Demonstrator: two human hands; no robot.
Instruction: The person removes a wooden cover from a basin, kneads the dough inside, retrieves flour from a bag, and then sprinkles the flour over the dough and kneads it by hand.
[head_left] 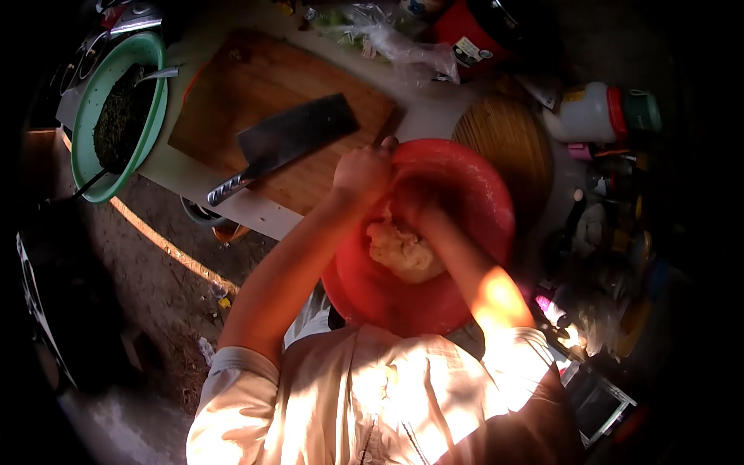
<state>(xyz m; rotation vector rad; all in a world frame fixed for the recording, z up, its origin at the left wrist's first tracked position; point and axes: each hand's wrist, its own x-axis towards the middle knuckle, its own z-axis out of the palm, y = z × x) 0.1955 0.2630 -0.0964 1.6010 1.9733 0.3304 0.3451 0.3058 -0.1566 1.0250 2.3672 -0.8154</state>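
A red basin stands at the table's edge in front of my body, with a lump of pale dough inside. My left hand is closed on the basin's upper left rim. Inside the basin, my right hand reaches down at the dough's upper edge; its fingers are in shadow and blurred, so their shape is hard to make out. Left of the basin, a cleaver lies on a wooden cutting board.
A green basin with dark chopped greens stands at the far left. Behind the red basin are a round wooden board, a plastic bag and a red container. Jars and small bottles line the right side.
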